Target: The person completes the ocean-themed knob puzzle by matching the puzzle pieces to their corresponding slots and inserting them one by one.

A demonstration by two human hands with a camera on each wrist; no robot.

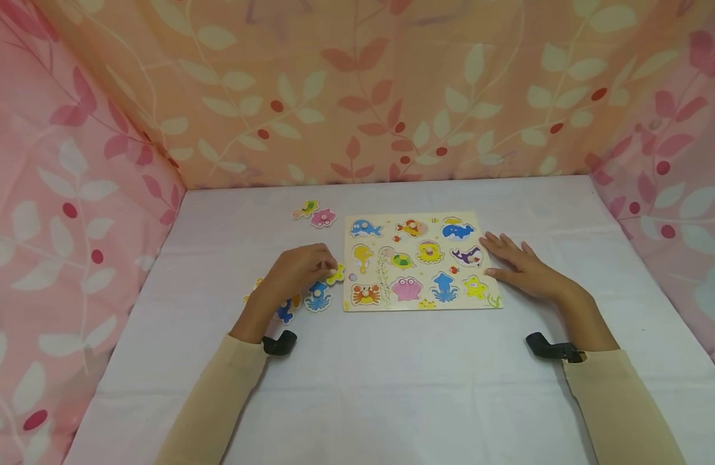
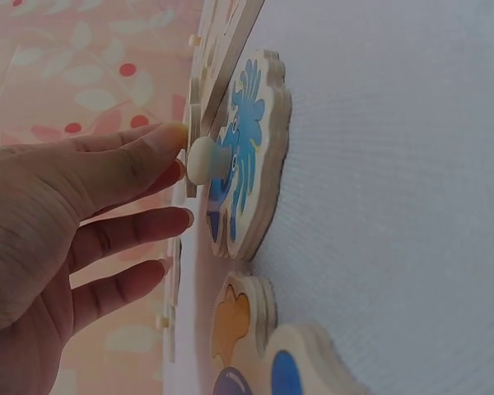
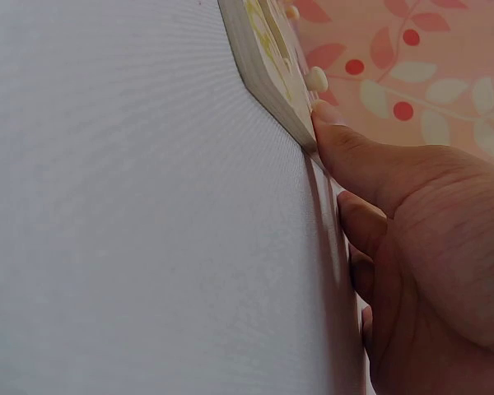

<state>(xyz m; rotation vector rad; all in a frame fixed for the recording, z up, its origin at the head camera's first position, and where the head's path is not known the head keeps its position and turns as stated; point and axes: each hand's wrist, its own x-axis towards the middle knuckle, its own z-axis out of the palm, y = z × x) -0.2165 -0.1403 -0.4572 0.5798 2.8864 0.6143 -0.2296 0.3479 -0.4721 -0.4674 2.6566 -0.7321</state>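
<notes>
A wooden puzzle board (image 1: 398, 301) with printed sea animals lies flat on the white table. Just off its left edge my left hand (image 1: 301, 271) pinches a yellow starfish piece (image 1: 336, 275) between thumb and fingertips; fingers partly hide it. Close under that hand lies a blue squid piece (image 1: 318, 298), its round knob (image 2: 204, 160) up by the fingertips in the left wrist view. My right hand (image 1: 522, 268) rests at the board's right edge with fingers spread, its thumb (image 3: 346, 148) touching the board's edge.
Beside the squid lies a dark blue piece (image 1: 284, 312), with orange and yellow pieces partly hidden under the left wrist. Farther back are a turtle piece (image 1: 305, 209) and a pink shell piece (image 1: 323, 217). Knobbed pieces such as the crab (image 1: 365, 294) sit on the board. Flowered cloth walls surround the table.
</notes>
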